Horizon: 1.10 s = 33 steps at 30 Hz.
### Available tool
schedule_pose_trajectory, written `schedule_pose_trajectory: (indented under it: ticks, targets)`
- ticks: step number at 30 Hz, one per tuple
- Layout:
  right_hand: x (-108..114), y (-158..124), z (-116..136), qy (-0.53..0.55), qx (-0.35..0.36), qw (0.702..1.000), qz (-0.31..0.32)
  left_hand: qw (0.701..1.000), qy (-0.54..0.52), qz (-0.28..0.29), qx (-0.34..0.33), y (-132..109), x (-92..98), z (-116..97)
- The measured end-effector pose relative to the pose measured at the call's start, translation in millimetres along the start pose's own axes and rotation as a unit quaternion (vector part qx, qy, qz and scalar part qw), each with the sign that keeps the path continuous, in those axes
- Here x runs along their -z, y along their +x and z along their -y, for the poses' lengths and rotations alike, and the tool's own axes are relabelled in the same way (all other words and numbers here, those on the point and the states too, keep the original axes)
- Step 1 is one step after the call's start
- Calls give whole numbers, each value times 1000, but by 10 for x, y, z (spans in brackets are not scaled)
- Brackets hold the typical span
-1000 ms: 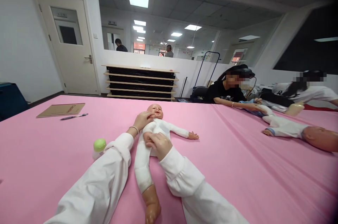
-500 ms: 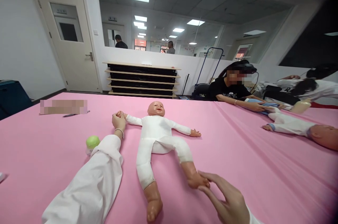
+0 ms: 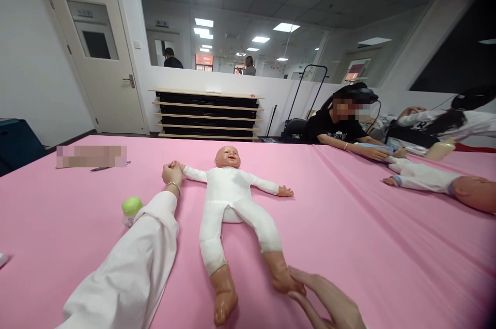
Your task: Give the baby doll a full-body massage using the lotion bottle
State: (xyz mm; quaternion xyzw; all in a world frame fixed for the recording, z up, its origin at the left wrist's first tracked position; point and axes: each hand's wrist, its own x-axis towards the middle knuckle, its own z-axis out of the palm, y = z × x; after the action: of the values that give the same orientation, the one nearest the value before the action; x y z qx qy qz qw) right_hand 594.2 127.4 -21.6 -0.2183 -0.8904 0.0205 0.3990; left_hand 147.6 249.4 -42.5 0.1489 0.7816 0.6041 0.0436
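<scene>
A baby doll (image 3: pixel 229 192) with a white cloth body and hard plastic head, hands and feet lies on its back on the pink table cover (image 3: pixel 333 246), head away from me. My left hand (image 3: pixel 171 172) is closed around the doll's hand at the left, with that arm stretched outward. Down at the lower right, my right hand (image 3: pixel 323 295) pinches the doll's foot (image 3: pixel 284 275) between thumb and fingers. The doll's other foot (image 3: pixel 225 298) and its other hand (image 3: pixel 285 191) rest free on the cover.
A green-lidded jar (image 3: pixel 132 210) stands left of my sleeve. Behind it lie a blurred box (image 3: pixel 91 156) and a dark pen-like object. At the right, a co-worker (image 3: pixel 341 122) handles another doll (image 3: pixel 437 182), near a pale bottle (image 3: pixel 440 149).
My right hand and the doll's foot have moved slightly down and toward me, so that leg is straighter. My left hand keeps its hold. The view has shifted slightly.
</scene>
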Motion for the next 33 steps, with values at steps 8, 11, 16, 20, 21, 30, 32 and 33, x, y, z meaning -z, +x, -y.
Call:
schedule_pose_trajectory:
  ticks: [8, 11, 16, 20, 21, 30, 32, 33]
  targets:
    - [121, 1179, 38, -15, 118, 992, -36, 963, -25, 149, -223, -369, -298, -768]
    - [-132, 1453, -42, -38, 178, 982, -56, 933, -13, 210, -292, -557, -433, -852]
    - [-658, 1607, -194, 5, 200, 980, -3, 877, 27, 285, -387, -726, -525, -770]
    - [-1027, 1537, -276, -25, 183, 978, 91, 836, 52, 326, -438, -762, -547, -659]
    - [-1103, 1510, -283, -37, 186, 976, 106, 829, 56, 333, -445, -768, -547, -639]
    - [-809, 1459, -168, 56, 133, 989, -13, 871, 36, 281, -402, -636, -393, -641]
    - [-531, 1431, -125, 67, 124, 988, -64, 908, 19, 215, -360, -503, -311, -609]
    - [-397, 1396, -109, 68, 114, 989, -69, 924, 12, 181, -336, -427, -264, -577]
